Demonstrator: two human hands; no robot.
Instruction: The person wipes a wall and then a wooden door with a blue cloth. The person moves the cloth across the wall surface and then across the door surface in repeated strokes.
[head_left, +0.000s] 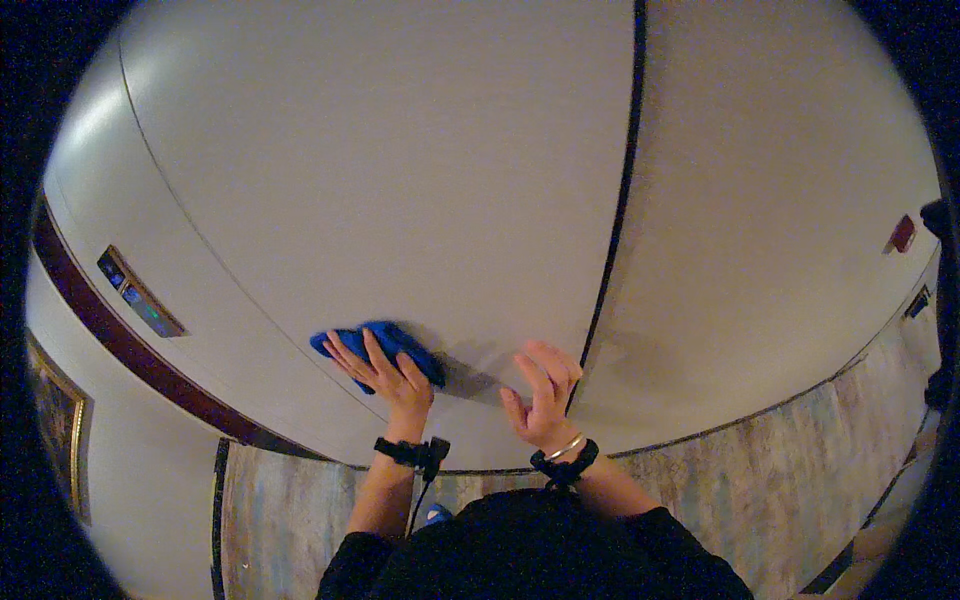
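Observation:
My left hand lies flat with spread fingers on a blue cloth, pressing it against a pale wall panel. The cloth is bunched, and part of it is hidden under the palm and fingers. To the right, my right hand is raised with its fingers apart and slightly curled, near the dark vertical strip on the wall. It holds nothing; whether its fingertips touch the wall I cannot tell. Both wrists wear black straps, and a cable hangs from the left one.
A framed panel is on the wall at the left, past a thin seam. Below it run a dark red band and a gilt-framed picture. A small red object is at the far right. Patterned flooring meets the wall's base.

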